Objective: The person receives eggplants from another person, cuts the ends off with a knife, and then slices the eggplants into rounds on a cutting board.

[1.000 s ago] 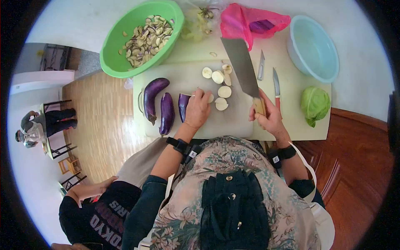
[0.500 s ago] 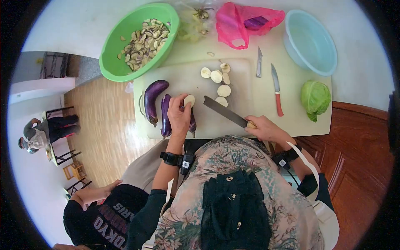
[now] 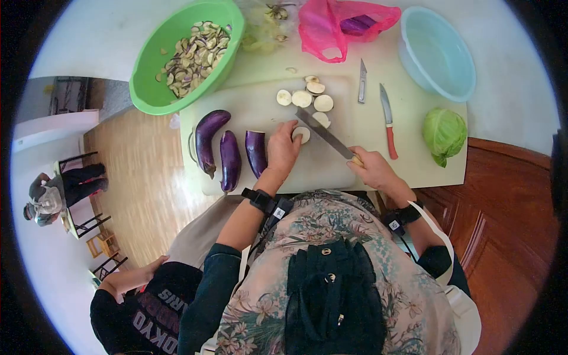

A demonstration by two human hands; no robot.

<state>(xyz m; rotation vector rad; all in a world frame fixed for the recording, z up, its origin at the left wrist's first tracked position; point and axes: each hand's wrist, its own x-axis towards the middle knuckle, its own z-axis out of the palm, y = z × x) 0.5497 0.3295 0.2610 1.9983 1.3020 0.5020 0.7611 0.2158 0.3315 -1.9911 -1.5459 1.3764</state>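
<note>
My left hand [image 3: 283, 148] is closed on a pale round eggplant slice [image 3: 302, 135], low over the cutting board [image 3: 266, 106]. In my right hand [image 3: 374, 168] is the handle of a wide-bladed knife [image 3: 326, 135], its blade slanting up and left just right of that slice. Several cut eggplant pieces [image 3: 301, 98] lie beyond the blade. Left of my left hand are a cut eggplant [image 3: 255, 152] and two whole ones, a shorter one [image 3: 231, 160] and a curved one [image 3: 205, 139].
A green basin [image 3: 145, 89] holds many slices. Behind the board are a pink bag [image 3: 316, 35] and a clear bag. At right are a blue basin [image 3: 411, 65], a cabbage [image 3: 444, 134], a red-handled knife [image 3: 390, 142] and a cutter [image 3: 362, 83]. Two people appear at left.
My left hand has moved right with the slice, from above the eggplants to beside the blade. The cut eggplant at its left now shows. The view has shifted slightly.
</note>
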